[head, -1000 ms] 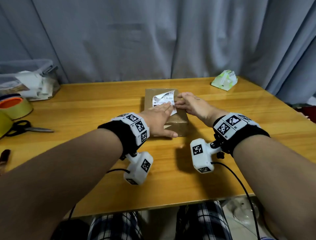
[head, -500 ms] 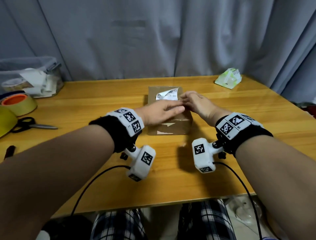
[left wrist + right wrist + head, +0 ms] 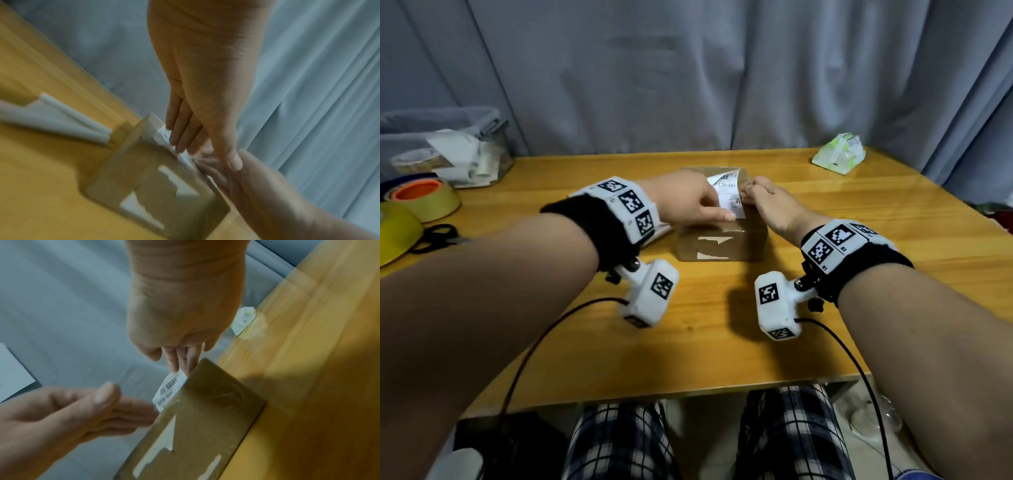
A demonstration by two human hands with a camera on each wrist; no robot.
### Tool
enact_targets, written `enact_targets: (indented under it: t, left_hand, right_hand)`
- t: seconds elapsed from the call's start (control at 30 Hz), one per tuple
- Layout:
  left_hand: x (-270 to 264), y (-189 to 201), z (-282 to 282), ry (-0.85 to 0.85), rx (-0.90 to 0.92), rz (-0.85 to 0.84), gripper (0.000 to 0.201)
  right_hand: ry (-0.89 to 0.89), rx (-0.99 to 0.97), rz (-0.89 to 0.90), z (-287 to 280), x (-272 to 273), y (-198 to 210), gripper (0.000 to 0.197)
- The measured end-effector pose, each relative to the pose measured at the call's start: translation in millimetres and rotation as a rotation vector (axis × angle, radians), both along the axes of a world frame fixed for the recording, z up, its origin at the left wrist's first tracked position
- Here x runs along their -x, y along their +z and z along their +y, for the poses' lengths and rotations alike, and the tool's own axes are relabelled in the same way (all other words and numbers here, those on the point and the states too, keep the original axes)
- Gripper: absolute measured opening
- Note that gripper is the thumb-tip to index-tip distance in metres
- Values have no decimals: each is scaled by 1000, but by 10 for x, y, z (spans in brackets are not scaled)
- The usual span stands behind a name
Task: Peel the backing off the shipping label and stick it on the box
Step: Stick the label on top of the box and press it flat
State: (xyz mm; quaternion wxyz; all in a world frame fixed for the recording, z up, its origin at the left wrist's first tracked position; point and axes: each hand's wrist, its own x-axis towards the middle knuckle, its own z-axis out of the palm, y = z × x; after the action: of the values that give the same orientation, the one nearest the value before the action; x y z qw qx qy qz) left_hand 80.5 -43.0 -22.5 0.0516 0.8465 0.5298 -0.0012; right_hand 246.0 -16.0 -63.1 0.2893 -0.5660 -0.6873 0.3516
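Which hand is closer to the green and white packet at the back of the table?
The right hand. It is on the box, with the packet farther back and off to its right. The left hand is on the other side of the label, farther from the packet.

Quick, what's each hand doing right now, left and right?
Left hand: open, straight fingers lying flat on the shipping label atop the box.
Right hand: fingertips on the label's right edge; whether pinching or just pressing cannot be told.
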Motion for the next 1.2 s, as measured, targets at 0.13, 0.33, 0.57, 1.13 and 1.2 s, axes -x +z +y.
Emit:
enact_targets:
  t: [0.13, 0.33, 0.57, 1.13, 1.2]
  left_hand:
    - [-249, -421, -67, 26, 44, 48, 81]
    - [-198, -544, -138, -64, -9, -79, 79]
    - [112, -369, -237, 92, -200, -67, 51]
    - [291, -455, 119, 274, -32, -373, 36]
    - [336, -473, 137, 314, 66, -409, 43]
  right_hand:
    - [34, -38, -5, -44, 4, -36, 51]
    - [37, -51, 0, -72, -9, -24, 64]
    - [83, -85, -23, -28, -30, -115, 60]
    - [367, 42, -506, -38, 131, 164, 48]
    - [354, 64, -428, 26, 130, 177, 45]
